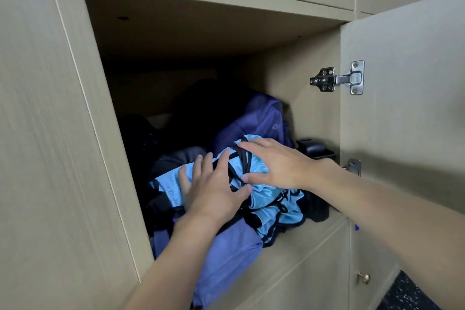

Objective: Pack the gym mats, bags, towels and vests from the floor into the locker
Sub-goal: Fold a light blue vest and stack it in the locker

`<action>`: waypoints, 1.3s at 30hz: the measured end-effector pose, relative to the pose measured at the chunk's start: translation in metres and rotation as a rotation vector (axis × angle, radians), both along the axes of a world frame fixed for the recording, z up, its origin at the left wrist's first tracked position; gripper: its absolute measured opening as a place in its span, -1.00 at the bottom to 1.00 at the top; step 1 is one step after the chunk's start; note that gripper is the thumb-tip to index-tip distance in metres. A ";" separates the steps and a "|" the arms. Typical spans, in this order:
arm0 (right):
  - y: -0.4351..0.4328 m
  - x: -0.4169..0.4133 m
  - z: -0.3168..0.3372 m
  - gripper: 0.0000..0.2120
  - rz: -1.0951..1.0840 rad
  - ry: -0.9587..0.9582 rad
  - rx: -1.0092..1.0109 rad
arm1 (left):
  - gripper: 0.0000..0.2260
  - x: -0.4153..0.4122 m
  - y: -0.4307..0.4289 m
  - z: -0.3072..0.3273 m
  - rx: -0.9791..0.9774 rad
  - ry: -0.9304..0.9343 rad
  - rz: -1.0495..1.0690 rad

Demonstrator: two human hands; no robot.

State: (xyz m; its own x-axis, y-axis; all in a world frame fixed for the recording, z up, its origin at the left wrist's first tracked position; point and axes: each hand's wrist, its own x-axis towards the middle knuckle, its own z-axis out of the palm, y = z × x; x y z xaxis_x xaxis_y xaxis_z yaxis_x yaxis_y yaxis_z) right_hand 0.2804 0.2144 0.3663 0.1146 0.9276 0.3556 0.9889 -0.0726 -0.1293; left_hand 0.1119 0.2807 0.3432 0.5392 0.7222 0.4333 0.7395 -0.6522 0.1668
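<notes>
A light blue vest (274,199) with black trim lies bunched at the front of the open locker (297,241). My left hand (214,191) presses flat on its left side with fingers spread. My right hand (274,163) lies over its top, fingers stretched across the fabric. Under the vest a purple mat or towel (226,254) sticks out over the locker's front edge. A purple bag (261,121) stands behind, against the right wall. Dark items (176,158) fill the shadowed back and left.
The locker door (407,98) hangs open on the right, with a metal hinge (337,79). A black object (314,150) sits by the right wall. Closed cabinet panels surround the opening; a small knob (362,278) is on the lower door. Dark speckled floor (412,294) shows at the bottom right.
</notes>
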 end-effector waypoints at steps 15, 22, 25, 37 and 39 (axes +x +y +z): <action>0.017 0.009 0.002 -0.07 -0.061 -0.149 -0.183 | -0.25 -0.002 0.002 -0.002 -0.018 0.084 0.054; 0.016 0.005 -0.009 -0.09 -0.087 -0.149 -0.112 | -0.33 0.000 0.003 -0.005 0.005 0.052 0.064; 0.001 0.002 -0.013 -0.11 -0.086 -0.122 -0.032 | -0.30 -0.002 -0.001 -0.003 0.002 0.037 0.044; -0.090 -0.030 -0.020 -0.25 -0.156 -0.011 0.145 | -0.43 -0.026 -0.051 0.000 0.112 -0.184 -0.303; -0.119 -0.037 -0.040 -0.30 -0.222 0.019 0.155 | -0.51 -0.029 -0.076 -0.010 0.077 -0.237 -0.456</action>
State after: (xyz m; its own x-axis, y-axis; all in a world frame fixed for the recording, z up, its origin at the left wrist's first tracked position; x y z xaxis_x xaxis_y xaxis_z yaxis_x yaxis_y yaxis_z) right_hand 0.2434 0.0954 0.3260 0.3173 0.8136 0.4871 0.9482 -0.2657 -0.1738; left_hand 0.0826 0.2048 0.3335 0.6725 0.3979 0.6240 0.3246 -0.9163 0.2344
